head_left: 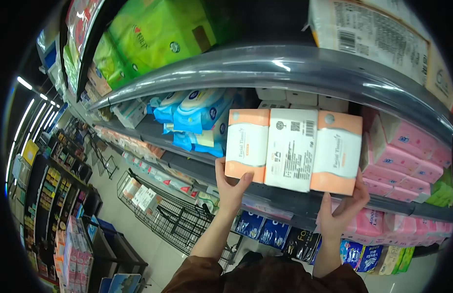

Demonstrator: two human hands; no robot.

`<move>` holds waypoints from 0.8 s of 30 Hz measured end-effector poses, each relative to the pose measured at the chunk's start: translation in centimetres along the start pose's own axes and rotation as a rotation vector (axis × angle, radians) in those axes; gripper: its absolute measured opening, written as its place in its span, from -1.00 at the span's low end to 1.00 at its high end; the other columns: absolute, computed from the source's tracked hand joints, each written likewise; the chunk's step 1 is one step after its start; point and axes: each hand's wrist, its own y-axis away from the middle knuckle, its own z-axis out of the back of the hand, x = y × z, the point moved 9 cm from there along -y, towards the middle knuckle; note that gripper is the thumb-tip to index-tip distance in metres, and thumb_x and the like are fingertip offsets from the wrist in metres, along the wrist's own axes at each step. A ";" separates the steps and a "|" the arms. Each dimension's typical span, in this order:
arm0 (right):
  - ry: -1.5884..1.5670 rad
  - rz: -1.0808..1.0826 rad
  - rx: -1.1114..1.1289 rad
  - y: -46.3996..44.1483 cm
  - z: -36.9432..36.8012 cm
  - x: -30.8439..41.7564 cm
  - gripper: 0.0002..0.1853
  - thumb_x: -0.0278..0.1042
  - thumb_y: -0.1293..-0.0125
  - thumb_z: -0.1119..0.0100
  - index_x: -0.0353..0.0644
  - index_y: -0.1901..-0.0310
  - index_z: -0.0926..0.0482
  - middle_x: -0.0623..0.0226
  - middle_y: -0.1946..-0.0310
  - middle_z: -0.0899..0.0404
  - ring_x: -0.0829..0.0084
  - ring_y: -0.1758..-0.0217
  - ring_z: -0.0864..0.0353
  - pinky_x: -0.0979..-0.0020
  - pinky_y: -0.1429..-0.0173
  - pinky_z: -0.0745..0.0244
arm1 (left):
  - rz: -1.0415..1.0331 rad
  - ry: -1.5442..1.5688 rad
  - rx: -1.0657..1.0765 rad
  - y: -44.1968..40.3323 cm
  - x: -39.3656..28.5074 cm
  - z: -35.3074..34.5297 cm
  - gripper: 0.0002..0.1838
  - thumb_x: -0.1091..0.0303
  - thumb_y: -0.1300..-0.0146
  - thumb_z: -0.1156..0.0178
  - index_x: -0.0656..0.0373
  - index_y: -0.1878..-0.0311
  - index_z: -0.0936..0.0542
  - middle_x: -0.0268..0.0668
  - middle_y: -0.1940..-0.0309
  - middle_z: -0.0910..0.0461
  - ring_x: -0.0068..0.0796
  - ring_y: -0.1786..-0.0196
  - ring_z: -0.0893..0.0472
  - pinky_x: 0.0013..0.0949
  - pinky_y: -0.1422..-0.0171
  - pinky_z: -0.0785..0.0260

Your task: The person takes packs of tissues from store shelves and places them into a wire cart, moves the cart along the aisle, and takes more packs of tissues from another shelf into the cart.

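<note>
Orange-white tissue pack held between left hand and right hand

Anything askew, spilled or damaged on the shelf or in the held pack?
Only the blue packs left of the held tissue pack: they lie piled at uneven angles, untidy beside the neatly stacked pink packs. The tissue pack's visible faces look intact; no spill shows.

one left hand, one right hand, three held tissue packs, one near wire cart.
</note>
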 end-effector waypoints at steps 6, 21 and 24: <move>0.115 0.087 0.032 9.8 2.6 3.7 -0.09 -0.25 -0.25 -0.33 -0.32 -0.47 0.03 -0.22 -0.43 -0.16 -0.02 -0.54 -0.21 0.02 -0.53 -0.21 | -0.054 0.075 -0.185 9.8 0.8 7.1 -0.02 -0.24 -0.06 -0.54 0.23 -0.24 -0.20 -0.12 -0.15 -0.39 -0.38 -0.27 -0.44 -0.26 -0.37 -0.33; -0.277 -0.176 0.996 29.0 -20.6 5.9 -0.11 -0.38 -0.25 -0.20 -0.46 -0.49 0.10 -0.34 -0.54 0.18 -0.16 -0.56 -0.09 -0.02 -0.57 -0.10 | 0.328 -0.420 -0.608 24.9 1.3 39.4 -0.31 0.20 -0.16 -0.48 0.35 -0.29 -0.47 -0.19 -0.05 -0.62 -0.43 -0.13 -0.60 -0.31 -0.26 -0.45; -0.253 -0.196 1.076 32.4 -24.4 6.9 0.00 -0.44 -0.22 -0.22 -0.51 -0.57 0.20 -0.34 -0.54 0.20 -0.22 -0.56 -0.07 -0.08 -0.57 -0.12 | 0.293 -0.573 -0.568 22.3 -1.8 44.7 -0.32 0.17 -0.16 -0.50 0.35 -0.25 -0.51 -0.15 -0.01 -0.68 -0.41 -0.07 -0.65 -0.29 -0.20 -0.50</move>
